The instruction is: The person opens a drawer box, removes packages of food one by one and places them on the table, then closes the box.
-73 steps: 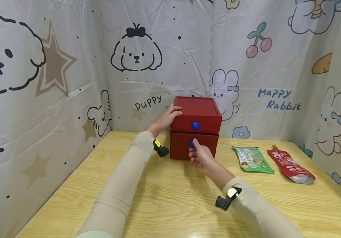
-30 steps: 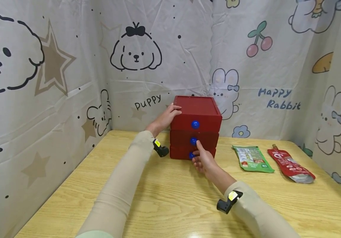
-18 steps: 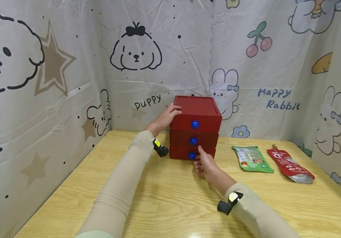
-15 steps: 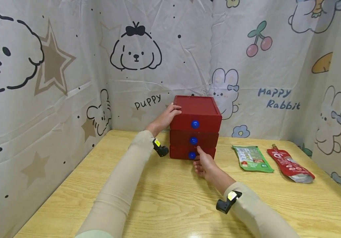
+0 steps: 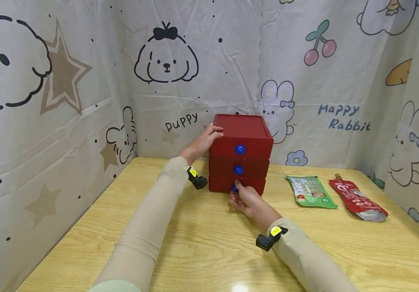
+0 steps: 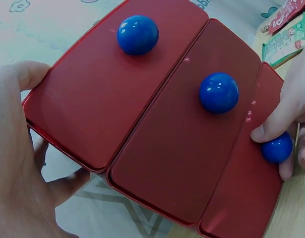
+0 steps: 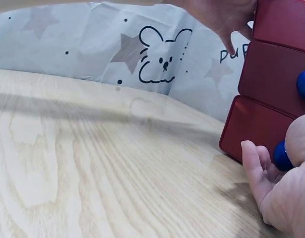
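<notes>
A red cabinet [image 5: 244,126] with three stacked drawers stands at the back of the table. Each drawer front carries a round blue knob. My left hand [image 5: 203,142] grips the cabinet's upper left corner, with digits over the top edge and along the side in the left wrist view. At the bottom drawer [image 6: 241,183], my right hand [image 5: 250,201] pinches the lowest knob [image 6: 277,148], thumb above it and fingers beneath. The middle knob [image 6: 219,93] and the top knob [image 6: 138,34] are untouched. All three drawer fronts sit nearly flush.
To the right of the cabinet, a green pouch [image 5: 312,192] lies flat on the wooden table [image 5: 195,243]. Beside it is a red pouch [image 5: 357,199] with a capped spout and silvery end. A printed cloth [image 5: 180,97] hangs close behind and along both sides.
My right hand has left the middle knob, lowered, and taken hold of the bottom one. The dark gap above the middle drawer has closed. My left hand has stayed on the cabinet's corner.
</notes>
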`<action>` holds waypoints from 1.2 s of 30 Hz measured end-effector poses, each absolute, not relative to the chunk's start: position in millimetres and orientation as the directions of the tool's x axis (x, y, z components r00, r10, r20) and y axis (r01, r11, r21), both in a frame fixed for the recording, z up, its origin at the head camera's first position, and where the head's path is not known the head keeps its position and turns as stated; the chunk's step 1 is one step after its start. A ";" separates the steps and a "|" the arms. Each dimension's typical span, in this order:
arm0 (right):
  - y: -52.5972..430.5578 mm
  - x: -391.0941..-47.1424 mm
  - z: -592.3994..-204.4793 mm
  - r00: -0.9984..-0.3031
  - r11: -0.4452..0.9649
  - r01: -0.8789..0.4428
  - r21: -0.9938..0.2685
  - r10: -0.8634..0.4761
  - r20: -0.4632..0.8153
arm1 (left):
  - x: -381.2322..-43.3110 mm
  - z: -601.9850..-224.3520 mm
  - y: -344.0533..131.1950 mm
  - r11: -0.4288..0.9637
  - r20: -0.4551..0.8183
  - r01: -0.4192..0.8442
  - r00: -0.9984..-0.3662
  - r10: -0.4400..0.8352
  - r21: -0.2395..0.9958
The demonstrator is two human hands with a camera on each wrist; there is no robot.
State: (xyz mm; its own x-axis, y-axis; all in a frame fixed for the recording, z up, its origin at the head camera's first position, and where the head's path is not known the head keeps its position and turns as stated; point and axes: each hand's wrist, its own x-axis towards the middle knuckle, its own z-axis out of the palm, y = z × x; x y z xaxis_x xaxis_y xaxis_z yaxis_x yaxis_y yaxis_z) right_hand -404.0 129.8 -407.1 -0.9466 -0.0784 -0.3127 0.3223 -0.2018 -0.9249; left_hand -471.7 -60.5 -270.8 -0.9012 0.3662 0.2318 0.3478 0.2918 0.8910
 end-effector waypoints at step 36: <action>131.2 -392.7 -405.6 -0.939 -0.022 0.322 -0.946 -0.132 -0.317 | -471.6 -273.4 -56.5 0.285 0.253 0.348 -0.912 0.323 0.893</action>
State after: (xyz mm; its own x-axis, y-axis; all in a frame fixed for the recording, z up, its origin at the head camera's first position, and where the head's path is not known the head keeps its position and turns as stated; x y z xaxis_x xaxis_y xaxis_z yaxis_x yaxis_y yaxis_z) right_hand -392.7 131.2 -405.6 -0.9392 -0.1324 -0.3168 0.3224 -0.0223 -0.9463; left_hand -471.6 -56.5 -273.4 -0.9120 0.3233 0.2526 0.3485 0.2854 0.8928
